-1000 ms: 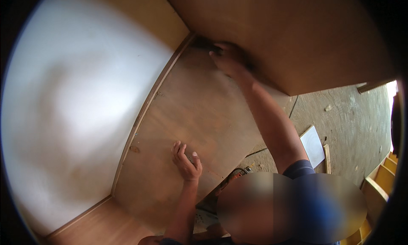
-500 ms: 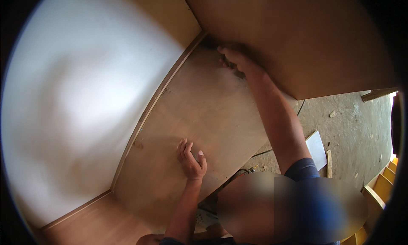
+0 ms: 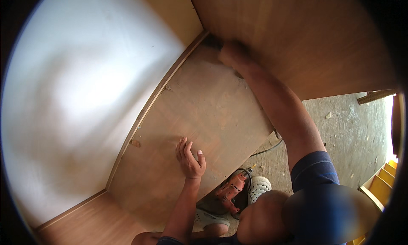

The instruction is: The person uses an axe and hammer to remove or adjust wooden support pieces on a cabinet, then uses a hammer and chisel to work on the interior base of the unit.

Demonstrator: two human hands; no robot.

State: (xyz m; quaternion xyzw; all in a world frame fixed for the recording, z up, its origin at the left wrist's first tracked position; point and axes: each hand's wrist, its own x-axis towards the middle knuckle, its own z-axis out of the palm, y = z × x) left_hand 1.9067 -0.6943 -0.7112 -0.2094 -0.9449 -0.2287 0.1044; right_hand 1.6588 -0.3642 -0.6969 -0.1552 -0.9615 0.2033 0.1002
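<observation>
My left hand (image 3: 190, 158) rests on a broad brown wooden panel (image 3: 204, 104), its fingers extended and thumb apart, holding nothing. Far up in the shaded corner, my right hand (image 3: 231, 56) is close to where this panel meets an upright brown board (image 3: 306, 36). Its fingers look curled in; shadow and blur hide whatever is between them. A thin wooden strip (image 3: 149, 107) borders the panel on the left, against a glossy white panel (image 3: 80, 96). Near that strip the wood shows a small chipped spot (image 3: 135, 143).
An orange power drill (image 3: 231, 187) lies on the concrete floor (image 3: 344, 126) beside a white perforated clog (image 3: 258, 187). A dark cable (image 3: 267, 149) runs by the panel edge. Yellow shelf-like compartments (image 3: 380, 181) stand at the far right.
My right hand has turned slightly and its fingers are less visible. My left hand stays nearly in place. The drill and clog have come into sight as my body shifted right.
</observation>
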